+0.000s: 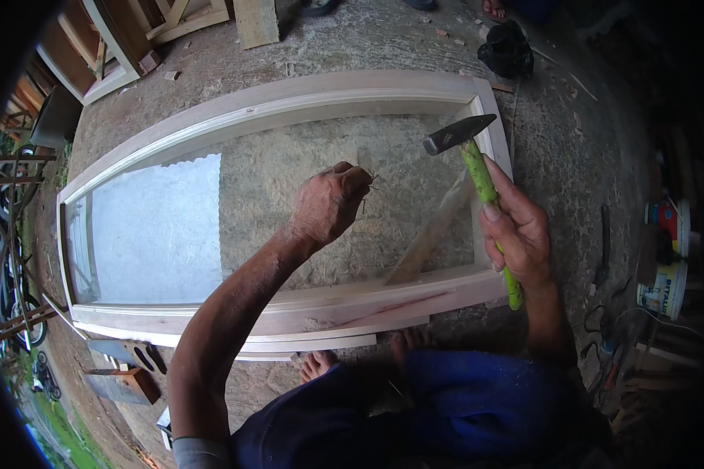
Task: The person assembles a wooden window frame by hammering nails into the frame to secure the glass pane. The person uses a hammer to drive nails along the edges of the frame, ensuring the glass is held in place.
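Note:
My right hand (518, 230) grips the green handle of a hammer (477, 164), its dark steel head raised over the right end of a pale wooden frame (289, 98) that lies flat on the concrete floor. My left hand (330, 202) hovers over the middle of the frame with its fingers pinched on several small nails (368, 184). A loose thin wooden strip (434, 230) leans diagonally inside the frame's right part. A sheet of frosted glass (152, 230) fills the frame's left part.
A black cloth bundle (506, 48) lies beyond the frame. Wood frames and offcuts (156, 23) are stacked at the far left. A hand saw (125, 356) and a wood block lie near my left. Paint tubs (665, 258) and cables crowd the right. My bare feet (360, 356) touch the frame's near edge.

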A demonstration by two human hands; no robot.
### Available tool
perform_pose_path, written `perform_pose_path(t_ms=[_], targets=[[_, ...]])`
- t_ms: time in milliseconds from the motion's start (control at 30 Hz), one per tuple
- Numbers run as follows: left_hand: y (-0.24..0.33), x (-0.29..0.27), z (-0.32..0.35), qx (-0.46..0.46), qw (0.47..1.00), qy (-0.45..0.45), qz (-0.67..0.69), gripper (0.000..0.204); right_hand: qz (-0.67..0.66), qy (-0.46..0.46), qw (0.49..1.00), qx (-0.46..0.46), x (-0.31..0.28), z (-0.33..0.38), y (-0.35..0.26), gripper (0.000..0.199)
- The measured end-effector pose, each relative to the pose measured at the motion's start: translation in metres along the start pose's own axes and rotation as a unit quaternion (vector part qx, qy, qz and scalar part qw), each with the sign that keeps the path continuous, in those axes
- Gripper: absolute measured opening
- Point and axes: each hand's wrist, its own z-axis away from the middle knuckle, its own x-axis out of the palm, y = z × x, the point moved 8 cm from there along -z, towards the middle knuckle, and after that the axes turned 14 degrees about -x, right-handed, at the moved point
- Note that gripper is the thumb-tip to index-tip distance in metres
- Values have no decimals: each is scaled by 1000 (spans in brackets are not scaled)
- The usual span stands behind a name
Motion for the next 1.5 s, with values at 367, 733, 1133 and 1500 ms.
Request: perform_pose_path(t_ms=[367,733,1133,1500], targets=[[58,60,-43,182,953,-18,-240,15,-46,22,999,-5,-32,3,8,56],[46,76,-43,172,961,2,-219,17,9,57,997,-46,-48,-4,13,54],[44,46,-35,96,967,59,-227,16,-15,29,998,-54,-25,-3,8,53],[-189,-91,163,-352,824,105,431,25,-26,-56,998,-4,75,2,37,55]])
